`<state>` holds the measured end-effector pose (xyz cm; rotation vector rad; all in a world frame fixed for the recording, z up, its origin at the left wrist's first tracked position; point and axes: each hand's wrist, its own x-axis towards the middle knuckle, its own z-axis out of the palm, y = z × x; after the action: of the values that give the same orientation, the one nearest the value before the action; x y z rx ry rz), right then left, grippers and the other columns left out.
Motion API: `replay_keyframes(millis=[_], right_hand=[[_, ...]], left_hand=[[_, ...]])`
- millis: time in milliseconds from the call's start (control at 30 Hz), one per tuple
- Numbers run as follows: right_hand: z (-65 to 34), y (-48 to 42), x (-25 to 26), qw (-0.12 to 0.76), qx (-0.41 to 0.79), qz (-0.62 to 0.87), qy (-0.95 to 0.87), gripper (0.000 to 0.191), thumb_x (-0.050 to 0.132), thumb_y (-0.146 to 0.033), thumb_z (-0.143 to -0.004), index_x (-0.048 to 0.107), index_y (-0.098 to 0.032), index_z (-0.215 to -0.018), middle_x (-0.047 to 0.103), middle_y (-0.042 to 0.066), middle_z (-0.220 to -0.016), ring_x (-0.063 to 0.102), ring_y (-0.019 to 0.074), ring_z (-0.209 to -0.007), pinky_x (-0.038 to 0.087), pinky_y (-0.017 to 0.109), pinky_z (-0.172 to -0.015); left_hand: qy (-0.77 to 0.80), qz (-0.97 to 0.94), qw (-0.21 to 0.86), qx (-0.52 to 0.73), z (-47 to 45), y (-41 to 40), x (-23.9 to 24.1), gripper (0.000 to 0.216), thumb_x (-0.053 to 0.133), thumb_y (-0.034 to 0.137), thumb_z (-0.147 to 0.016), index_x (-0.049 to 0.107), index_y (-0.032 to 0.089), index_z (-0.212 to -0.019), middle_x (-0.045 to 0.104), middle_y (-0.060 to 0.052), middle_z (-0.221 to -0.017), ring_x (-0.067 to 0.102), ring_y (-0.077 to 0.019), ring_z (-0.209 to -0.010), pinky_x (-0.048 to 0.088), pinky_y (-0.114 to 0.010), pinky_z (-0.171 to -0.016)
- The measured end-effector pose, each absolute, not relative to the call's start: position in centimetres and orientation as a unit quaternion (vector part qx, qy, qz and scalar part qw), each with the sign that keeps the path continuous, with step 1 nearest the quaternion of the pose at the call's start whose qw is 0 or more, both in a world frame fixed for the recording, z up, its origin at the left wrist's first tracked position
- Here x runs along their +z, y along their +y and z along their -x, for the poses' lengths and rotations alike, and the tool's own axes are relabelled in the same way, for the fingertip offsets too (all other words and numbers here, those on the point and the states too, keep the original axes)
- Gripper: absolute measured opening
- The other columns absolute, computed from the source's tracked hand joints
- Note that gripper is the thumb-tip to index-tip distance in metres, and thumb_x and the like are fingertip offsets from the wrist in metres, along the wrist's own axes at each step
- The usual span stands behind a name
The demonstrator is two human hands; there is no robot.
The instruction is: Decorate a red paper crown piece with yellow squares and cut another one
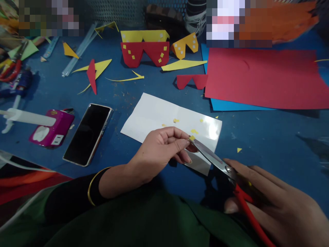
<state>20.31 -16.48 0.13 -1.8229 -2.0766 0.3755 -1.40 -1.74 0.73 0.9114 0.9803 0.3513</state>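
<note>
Shows a small gold emblem on the purple box (64,121) at the left of the desk (269,133), and dark marks on its white label (58,139), too small to read. Pinches a small yellow paper piece (192,138) at the tips of thumb and forefinger of the left hand (163,145), over the right part of the white sheet (144,116), with the other fingers curled beneath and the forearm slanting up from lower left. Grips red-handled scissors (216,161) in the right hand (275,193), with blades pointing up and leftward, tips touching the yellow piece. Leaves a strip of desk between the white sheet and the phone (88,133), just beside the near desk edge. Leaves a broader stretch right of the white sheet, marked by a yellow triangular scrap (239,150) and bounded above by the overlapping red sheet (264,79) and blue sheet (239,105). Stands a red paper mask (136,51) well beyond the hands.
</note>
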Motion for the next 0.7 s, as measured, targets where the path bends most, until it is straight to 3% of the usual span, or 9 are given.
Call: replay_keyframes(millis=[267, 533, 700], right_hand=[[-20.58, -16.91, -0.02, 0.169, 0.145, 0.648, -0.729, 0.039, 0.058, -0.045, -0.095, 0.069, -0.021, -0.124, 0.08, 0.003, -0.099, 0.079, 0.0161, -0.076, 0.058, 0.015, -0.056], [-20.45, -16.95, -0.13, 0.181, 0.164, 0.651, -0.719, 0.037, 0.061, -0.042, -0.092, 0.072, -0.023, -0.121, 0.081, 0.003, -0.098, 0.079, 0.0172, -0.076, 0.059, 0.016, -0.055], [-20.52, -17.05, -0.11, 0.187, 0.174, 0.656, -0.71, 0.037, 0.061, -0.044, -0.092, 0.072, -0.026, -0.123, 0.081, 0.002, -0.102, 0.079, 0.0178, -0.08, 0.061, 0.016, -0.062]], left_hand=[[0.45, -0.431, 0.769, 0.144, 1.59, -1.67, 0.54, 0.007, 0.064, 0.02, -0.093, 0.064, 0.016, -0.088, 0.072, 0.001, -0.065, 0.066, -0.0092, -0.059, 0.049, -0.02, -0.058], [0.466, -0.428, 0.762, 0.14, 1.43, -1.7, 0.63, 0.007, 0.064, 0.019, -0.092, 0.063, 0.016, -0.086, 0.072, -0.001, -0.066, 0.065, -0.0091, -0.057, 0.049, -0.02, -0.057], [0.467, -0.431, 0.759, 0.141, 1.42, -1.73, 0.52, 0.007, 0.064, 0.02, -0.091, 0.063, 0.016, -0.085, 0.073, -0.002, -0.069, 0.065, -0.01, -0.058, 0.05, -0.021, -0.058]])
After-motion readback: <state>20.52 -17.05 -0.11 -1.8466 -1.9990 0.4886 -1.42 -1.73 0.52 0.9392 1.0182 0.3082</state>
